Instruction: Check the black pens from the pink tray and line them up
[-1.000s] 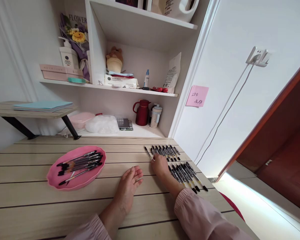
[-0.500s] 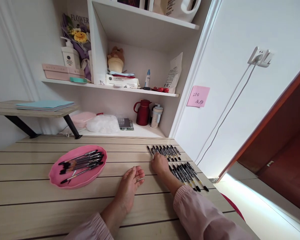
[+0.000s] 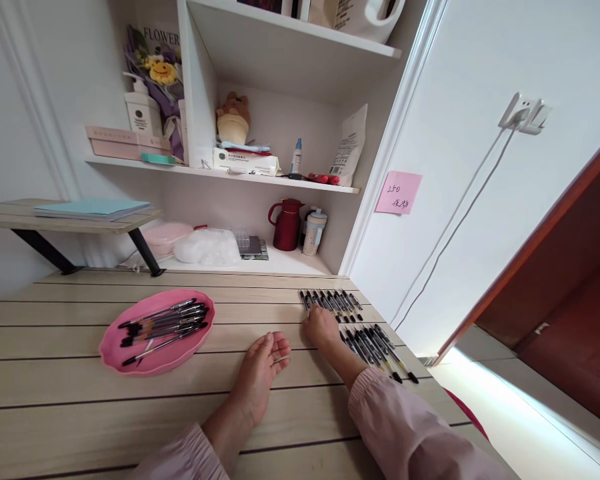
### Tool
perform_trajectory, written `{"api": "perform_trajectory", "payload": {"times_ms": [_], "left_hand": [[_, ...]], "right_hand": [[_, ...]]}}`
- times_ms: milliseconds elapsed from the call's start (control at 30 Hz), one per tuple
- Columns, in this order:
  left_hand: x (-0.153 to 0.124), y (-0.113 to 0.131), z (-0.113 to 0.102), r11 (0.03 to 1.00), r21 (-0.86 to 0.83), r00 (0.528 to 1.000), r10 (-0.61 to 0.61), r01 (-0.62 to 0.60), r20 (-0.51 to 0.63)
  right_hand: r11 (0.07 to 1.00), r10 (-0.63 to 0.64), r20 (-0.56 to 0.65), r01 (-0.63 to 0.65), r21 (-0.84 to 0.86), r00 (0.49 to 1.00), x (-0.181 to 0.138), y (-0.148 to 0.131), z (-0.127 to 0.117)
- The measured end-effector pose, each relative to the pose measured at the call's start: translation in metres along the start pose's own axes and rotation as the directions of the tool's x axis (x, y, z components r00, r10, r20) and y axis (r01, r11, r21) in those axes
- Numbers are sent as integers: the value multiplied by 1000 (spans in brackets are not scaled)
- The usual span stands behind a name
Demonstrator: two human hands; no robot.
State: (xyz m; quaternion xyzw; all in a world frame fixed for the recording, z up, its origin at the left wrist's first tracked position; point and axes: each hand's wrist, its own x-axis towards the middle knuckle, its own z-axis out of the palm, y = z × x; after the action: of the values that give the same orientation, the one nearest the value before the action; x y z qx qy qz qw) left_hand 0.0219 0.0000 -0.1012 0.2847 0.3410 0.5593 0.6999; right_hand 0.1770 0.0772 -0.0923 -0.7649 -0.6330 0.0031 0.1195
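a pen [image 3: 304,301] is seemingly being aligned with the row [image 3: 334,303], pinched by the right hand [image 3: 322,328]; gentle release is called for. the left hand [image 3: 261,370] is empty, thumb and fingers apart.

The pens [image 3: 170,323] look glossy plastic, the planked tabletop [image 3: 105,433] matt wood.

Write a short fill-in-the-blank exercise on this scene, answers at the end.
The tray holding a pile of pens is coloured ____.
The pens laid on the table form ____ rows.
The hand at the far row is the person's ____ one.
The note on the wall bears the number ____.

Missing words: pink; two; right; 250.
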Motion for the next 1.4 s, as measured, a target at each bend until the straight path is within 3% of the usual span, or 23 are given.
{"api": "perform_trajectory", "payload": {"times_ms": [233, 400, 567, 833, 1400], "left_hand": [[-2, 3, 4, 1000, -13, 1000, -17, 17, -14], [-3, 5, 4, 999, -26, 999, -23, 22, -25], [-4, 5, 4, 1000, -19, 999, -25, 25, -22], [-3, 3, 3, 1000, -6, 1000, 5, -5, -20], [-4, 4, 5, 1000, -18, 1000, -6, 6, -24]], "right_hand": [[998, -50, 29, 51, -25, 998, -11, 0, -17], [985, -166, 103, 170, -31, 981, -58, -3, -21], [939, -308, 213, 333, -88, 927, -97, -7, -25], [958, -184, 154, 212, -194, 971, -65, 2, -28], [960, -194, 154, 220, -175, 969, -55, 3, -20]]}}
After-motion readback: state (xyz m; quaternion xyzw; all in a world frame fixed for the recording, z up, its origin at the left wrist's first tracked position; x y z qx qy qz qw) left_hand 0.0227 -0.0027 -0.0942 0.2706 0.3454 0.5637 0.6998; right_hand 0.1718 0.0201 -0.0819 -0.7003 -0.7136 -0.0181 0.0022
